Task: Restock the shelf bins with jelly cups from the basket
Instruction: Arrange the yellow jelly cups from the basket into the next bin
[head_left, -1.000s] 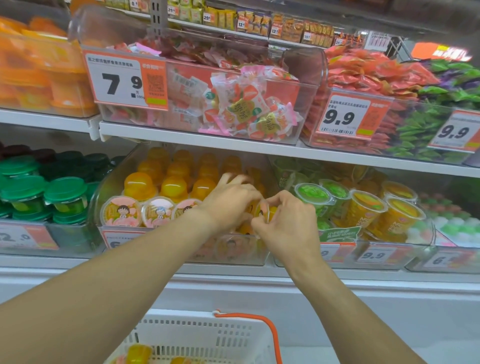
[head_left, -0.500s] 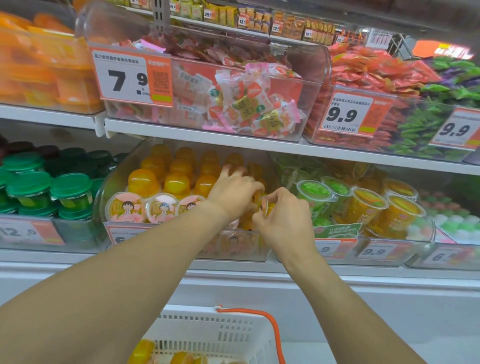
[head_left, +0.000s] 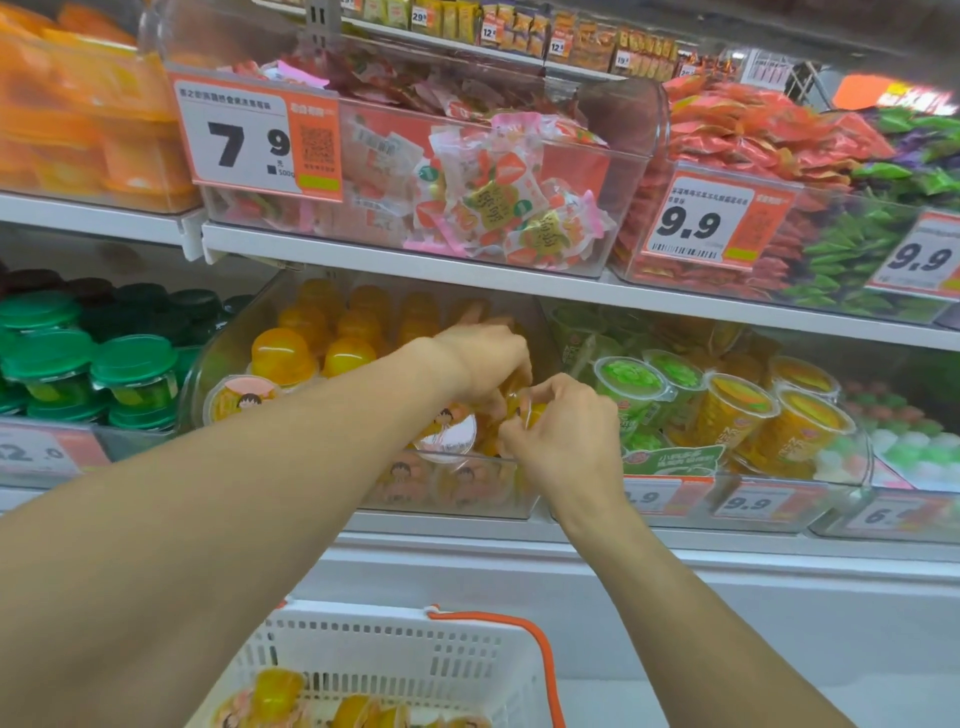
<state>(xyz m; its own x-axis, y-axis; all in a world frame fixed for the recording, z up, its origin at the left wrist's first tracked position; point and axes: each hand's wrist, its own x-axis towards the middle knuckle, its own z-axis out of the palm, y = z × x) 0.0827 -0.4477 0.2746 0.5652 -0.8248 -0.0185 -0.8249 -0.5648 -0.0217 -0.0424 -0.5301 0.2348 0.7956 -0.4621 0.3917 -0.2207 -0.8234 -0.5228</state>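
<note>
Shelf bin (head_left: 311, 332): hands (head_left: 563, 434) gripping jelly cup (head_left: 535, 413)

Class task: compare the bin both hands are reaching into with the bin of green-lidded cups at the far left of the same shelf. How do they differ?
The orange jelly bin holds clear cups of yellow-orange jelly; the green-lidded bin holds cups with solid green caps. Some orange cups lie lid-outward, showing a cartoon face; the green ones stand upright, stacked. Both hands work in the orange bin; nothing touches the green one. Both are clear bins with front price tags.
</note>
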